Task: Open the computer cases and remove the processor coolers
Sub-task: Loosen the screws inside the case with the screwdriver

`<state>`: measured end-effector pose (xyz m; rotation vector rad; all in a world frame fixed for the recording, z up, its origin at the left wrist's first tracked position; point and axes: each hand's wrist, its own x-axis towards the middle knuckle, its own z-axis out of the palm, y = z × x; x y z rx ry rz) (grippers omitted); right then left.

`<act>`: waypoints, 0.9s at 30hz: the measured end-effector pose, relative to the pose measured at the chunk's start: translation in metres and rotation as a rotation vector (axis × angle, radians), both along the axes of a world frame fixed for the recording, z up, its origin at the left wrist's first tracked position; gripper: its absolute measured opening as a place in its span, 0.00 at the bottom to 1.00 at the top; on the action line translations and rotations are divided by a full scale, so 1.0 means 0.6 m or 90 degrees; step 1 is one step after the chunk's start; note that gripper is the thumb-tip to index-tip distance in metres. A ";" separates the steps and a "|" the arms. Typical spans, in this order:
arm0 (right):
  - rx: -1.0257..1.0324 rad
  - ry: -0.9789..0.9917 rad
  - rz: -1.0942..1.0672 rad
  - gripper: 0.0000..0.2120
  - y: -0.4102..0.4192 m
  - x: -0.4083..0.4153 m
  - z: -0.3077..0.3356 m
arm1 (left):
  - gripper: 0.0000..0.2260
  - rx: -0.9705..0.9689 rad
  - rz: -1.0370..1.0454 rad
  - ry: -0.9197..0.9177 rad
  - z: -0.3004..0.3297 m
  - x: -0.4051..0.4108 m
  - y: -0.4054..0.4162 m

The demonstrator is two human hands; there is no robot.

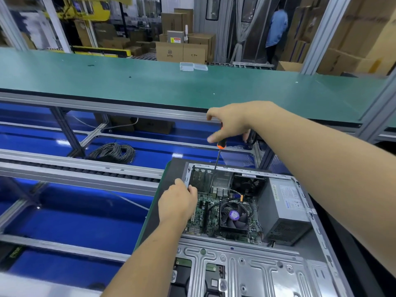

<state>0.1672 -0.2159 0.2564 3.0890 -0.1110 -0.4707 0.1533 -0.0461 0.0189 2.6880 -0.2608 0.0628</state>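
Observation:
An open computer case [304, 213] lies on its side at the lower right, its motherboard [209, 213] exposed. The processor cooler [234, 217], a black fan with a purple hub sticker, sits in the middle of the board. My right hand [230, 123] grips the orange and black handle of a screwdriver [215, 166]; its shaft points down into the case near the rear ports. My left hand [177, 201] holds the case's left rim, fingers curled over the metal edge.
A grey power supply [285, 209] fills the case's right side. A metal drive cage [246, 269] covers the near part. A coil of cable [113, 152] lies on the blue lower shelf. Beyond is a green bench [150, 82] with clear plastic boxes [192, 66]. A person in blue [277, 28] stands far back.

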 end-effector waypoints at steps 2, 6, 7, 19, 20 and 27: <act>-0.128 -0.046 0.002 0.22 0.002 0.001 -0.004 | 0.13 0.002 -0.002 -0.001 0.001 -0.001 0.000; -0.051 -0.019 0.082 0.08 -0.002 0.002 -0.002 | 0.13 0.005 -0.005 -0.001 0.002 -0.002 0.000; -0.028 -0.002 0.082 0.12 0.000 -0.001 -0.001 | 0.13 0.006 -0.005 -0.001 0.003 -0.002 0.000; -0.141 -0.039 0.002 0.24 0.009 -0.012 -0.005 | 0.13 -0.001 0.001 -0.002 0.002 -0.002 0.000; -0.168 -0.052 0.008 0.24 0.008 -0.011 -0.006 | 0.13 -0.003 0.000 -0.001 0.001 -0.002 0.001; -0.070 -0.037 -0.009 0.20 0.002 -0.007 -0.008 | 0.13 -0.001 0.001 -0.004 -0.002 0.001 -0.001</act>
